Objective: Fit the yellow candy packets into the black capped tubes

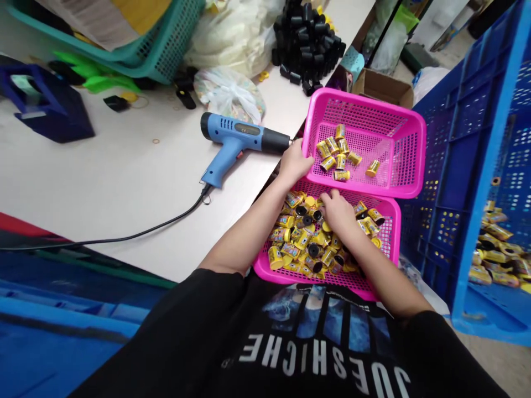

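Baskets of bright pink plastic sit right of centre, one above the other: the upper basket [409,146] holds only a few small yellow containers [340,160], while the lower basket [392,232], nearest the person, carries a heap [298,237] of them. The left hand [294,163] is at the upper basket's near-left corner, fingers curled over the rim and gripping it. The right hand [338,213] lies palm down on the heap, fingers bent into it (whether they have closed on a container cannot be told). Just left of the left hand a blue heat gun [238,138] lies on the pale table [124,177]. Black caps [307,38] are piled at top centre, a teal basket [166,50] sits upper left, and a blue crate [468,166] fills the right side.
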Demonstrator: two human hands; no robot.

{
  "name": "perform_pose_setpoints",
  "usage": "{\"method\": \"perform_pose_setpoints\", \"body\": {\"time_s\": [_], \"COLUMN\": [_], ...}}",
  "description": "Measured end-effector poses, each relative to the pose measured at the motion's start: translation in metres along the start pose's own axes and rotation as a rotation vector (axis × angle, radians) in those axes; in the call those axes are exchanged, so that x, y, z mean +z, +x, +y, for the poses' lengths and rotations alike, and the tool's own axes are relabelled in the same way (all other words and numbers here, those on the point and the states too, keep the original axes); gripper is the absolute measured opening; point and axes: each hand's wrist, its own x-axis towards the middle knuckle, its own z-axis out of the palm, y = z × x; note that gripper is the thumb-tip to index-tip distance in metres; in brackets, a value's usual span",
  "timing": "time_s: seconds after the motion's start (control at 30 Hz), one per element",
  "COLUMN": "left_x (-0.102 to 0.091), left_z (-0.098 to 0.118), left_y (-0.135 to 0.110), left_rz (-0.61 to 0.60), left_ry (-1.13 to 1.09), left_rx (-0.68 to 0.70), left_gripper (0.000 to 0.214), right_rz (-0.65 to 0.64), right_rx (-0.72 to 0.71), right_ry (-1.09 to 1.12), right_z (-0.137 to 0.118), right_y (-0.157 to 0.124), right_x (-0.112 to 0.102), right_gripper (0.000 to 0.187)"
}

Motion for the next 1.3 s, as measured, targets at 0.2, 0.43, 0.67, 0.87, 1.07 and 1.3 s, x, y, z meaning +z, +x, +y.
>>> {"method": "perform_pose_setpoints", "body": {"time_s": [0.2,0.43,0.67,0.87,1.07,1.3], "left_x": [0.002,0.006,0.004,0.001,0.004,0.005], "left_z": [-0.004,-0.013,-0.018,-0.017,-0.018,-0.021], "left_y": [0.001,0.005,0.009,0.008,0.009,0.013], "left_rz": [0.043,0.085,0.038,0.042,0.047,0.035], "left_ry": [-0.034,-0.075,-0.155,-0.174,-0.187,-0.184], "left_rx": [-0.011,0.033,0.06,0.061,0.066,0.066], "left_gripper": [0.035,0.031,0.038,0.039,0.038,0.039], "right_rz": [0.006,0.642,0.026,0.121,0.426,0.628], "right_rx": [0.041,0.128,-0.243,-0.266,-0.141,0.02], "right_ry": [0.011,0.233,0.275,0.252,0.379,0.384], "right_z": [0.01,0.048,-0.015,-0.025,0.026,0.036], "right_y": [-0.011,-0.007,-0.001,-0.011,-0.005,0.013], "right_x": [-0.009,-0.075,-0.002,0.026,-0.035,-0.055], "right_gripper": [0.031,0.048,0.06,0.027,0.026,0.032]}}
